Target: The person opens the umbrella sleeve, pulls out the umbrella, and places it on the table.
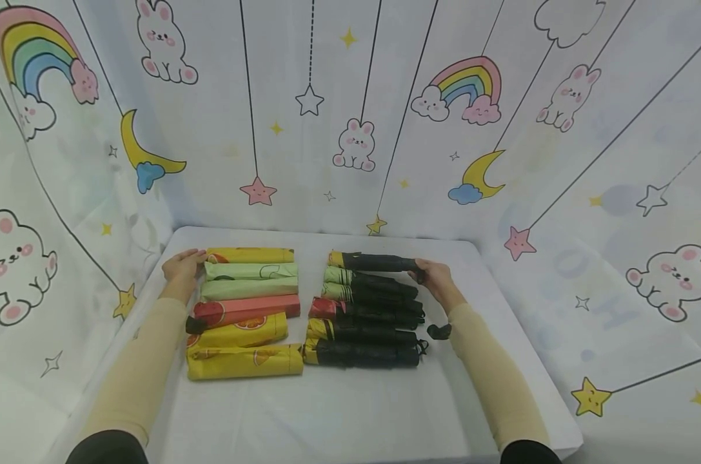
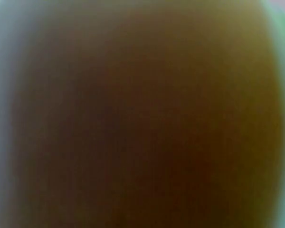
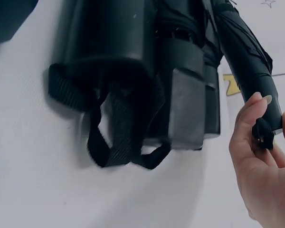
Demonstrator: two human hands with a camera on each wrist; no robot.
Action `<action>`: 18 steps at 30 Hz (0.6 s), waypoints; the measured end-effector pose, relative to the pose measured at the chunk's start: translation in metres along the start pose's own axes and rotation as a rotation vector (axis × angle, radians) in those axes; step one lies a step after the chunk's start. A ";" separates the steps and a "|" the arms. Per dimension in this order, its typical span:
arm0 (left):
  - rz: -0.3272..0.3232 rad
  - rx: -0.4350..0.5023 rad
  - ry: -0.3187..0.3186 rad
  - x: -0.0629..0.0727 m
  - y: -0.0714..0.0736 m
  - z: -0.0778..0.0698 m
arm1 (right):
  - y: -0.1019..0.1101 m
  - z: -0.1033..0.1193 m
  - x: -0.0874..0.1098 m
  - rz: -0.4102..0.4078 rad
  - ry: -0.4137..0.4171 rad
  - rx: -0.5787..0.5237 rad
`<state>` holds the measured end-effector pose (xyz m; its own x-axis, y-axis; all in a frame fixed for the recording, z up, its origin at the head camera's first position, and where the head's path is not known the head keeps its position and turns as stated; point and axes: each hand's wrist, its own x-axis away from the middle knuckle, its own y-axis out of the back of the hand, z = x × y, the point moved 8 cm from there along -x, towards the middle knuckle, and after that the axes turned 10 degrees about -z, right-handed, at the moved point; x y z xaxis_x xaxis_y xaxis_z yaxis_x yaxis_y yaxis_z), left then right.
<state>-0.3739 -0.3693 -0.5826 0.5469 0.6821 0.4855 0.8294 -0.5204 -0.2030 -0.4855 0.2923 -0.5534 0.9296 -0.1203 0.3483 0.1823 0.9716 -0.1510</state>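
At the left back of the table, my left hand pinches the left end of a yellow patterned umbrella, rolled up. My right hand grips the handle end of a folded black umbrella with a yellow left end; its strap hangs at the fingers in the right wrist view. Under the yellow one, two light green rolls lie side by side, then a red one and two yellow ones. Several black folded umbrellas with green, red or yellow ends form the right column. The left wrist view is a dark blur.
A white-covered table carries both columns, with a narrow gap between them. Fabric printed with rabbits and stars surrounds it at the back and sides. A dark strap end lies beside the right forearm.
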 end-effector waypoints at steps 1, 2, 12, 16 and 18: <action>-0.001 0.004 0.002 0.000 0.000 0.000 | 0.001 0.000 0.001 -0.003 -0.002 0.008; 0.000 0.005 0.004 0.000 0.000 0.000 | 0.001 0.000 0.002 -0.004 -0.004 0.021; 0.015 -0.056 0.000 0.007 0.001 -0.003 | 0.009 -0.006 0.011 -0.081 0.096 0.279; 0.029 -0.057 -0.001 0.007 0.002 -0.003 | 0.015 -0.015 0.001 -0.098 0.122 0.401; 0.036 -0.061 0.000 0.007 0.002 -0.004 | 0.018 -0.020 -0.004 -0.111 0.127 0.447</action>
<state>-0.3685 -0.3677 -0.5766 0.5762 0.6621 0.4792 0.8007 -0.5751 -0.1681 -0.4793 0.3062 -0.5759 0.9492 -0.2249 0.2200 0.1527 0.9407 0.3030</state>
